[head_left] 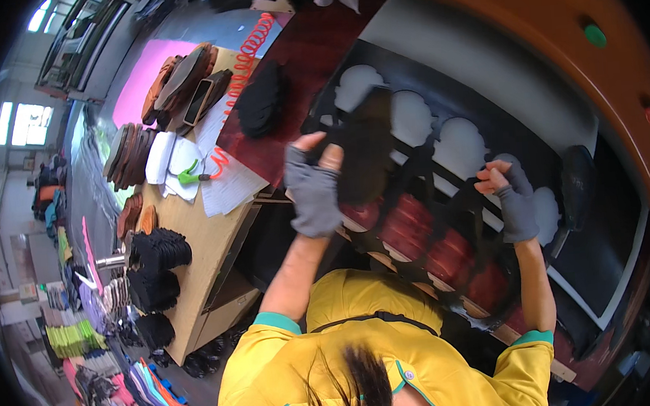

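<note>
My left hand (313, 192), in a grey fingerless glove, is closed at the edge of a dark, rounded flat piece (367, 150). The piece is blurred and hangs over the left part of a black sheet with cut-out shapes (500, 97). White rounded shapes (459, 145) show through its openings, and dark red (411, 230) shows through the nearer ones. Gloved the same way, my right hand (511, 196) has curled fingers over the sheet's right part, beside its narrow black strips. What those fingers grip, if anything, cannot be made out.
An orange machine body (555, 24) with a green and a red button arches over the far right. At left, a wooden table (217, 238) carries stacked brown pieces (126, 154), black stacks (157, 250), papers and a green air gun (191, 175) on a red coiled hose. A black stack (262, 101) lies on the dark red board.
</note>
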Available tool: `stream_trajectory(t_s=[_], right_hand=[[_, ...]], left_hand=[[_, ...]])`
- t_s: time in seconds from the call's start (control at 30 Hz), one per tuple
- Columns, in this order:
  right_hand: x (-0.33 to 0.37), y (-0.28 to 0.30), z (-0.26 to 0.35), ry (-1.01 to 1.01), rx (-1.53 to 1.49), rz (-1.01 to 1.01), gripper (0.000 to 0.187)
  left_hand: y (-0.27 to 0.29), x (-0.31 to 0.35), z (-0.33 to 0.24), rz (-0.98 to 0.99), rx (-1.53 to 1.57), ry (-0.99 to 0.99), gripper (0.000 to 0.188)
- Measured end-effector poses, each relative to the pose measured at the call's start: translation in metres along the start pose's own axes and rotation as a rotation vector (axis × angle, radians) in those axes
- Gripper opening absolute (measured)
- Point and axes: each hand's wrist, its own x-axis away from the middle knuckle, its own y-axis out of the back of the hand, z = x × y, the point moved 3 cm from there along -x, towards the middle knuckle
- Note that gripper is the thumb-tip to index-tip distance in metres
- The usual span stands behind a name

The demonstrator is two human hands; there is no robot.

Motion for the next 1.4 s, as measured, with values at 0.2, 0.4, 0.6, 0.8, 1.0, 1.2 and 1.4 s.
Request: stream_trajectory(t_s=[0.2,0.4,0.6,0.8,1.0,1.2,1.4], right_hand=[[-0.007,-0.044,0.001,0.086,0.054,0.052,0.024],[-0.051,-0.141,0.003,0.058,-0.008,0.059,0.026],[-0.139,-0.304,-0.02,0.262,0.141,0.022,0.062],[-0.193,-0.401,-0.049,-0.047,-0.055,-0.187,0.083],[-0.19,-0.405,-0.056,-0.06,-0.168,-0.23,0.07],[-0.194,-0.423,-0.061,0.024,-0.084,-0.307,0.067],[-0.2,-0.419,-0.063,-0.06,-0.281,-0.158,0.067]], left_hand=[[0.092,-0.107,0.039,-0.157,0.188,0.154,0.02],[0.109,-0.2,0.128,-0.106,-0.634,0.064,0.036],[0.126,-0.173,0.179,-0.239,0.079,0.553,0.064],[0.139,-0.162,0.18,-0.276,0.25,0.688,0.063],[0.141,-0.165,0.174,-0.204,0.347,0.807,0.064],[0.151,-0.188,0.189,-0.23,0.425,1.15,0.047],[0.151,-0.182,0.165,-0.011,0.19,0.933,0.072]])
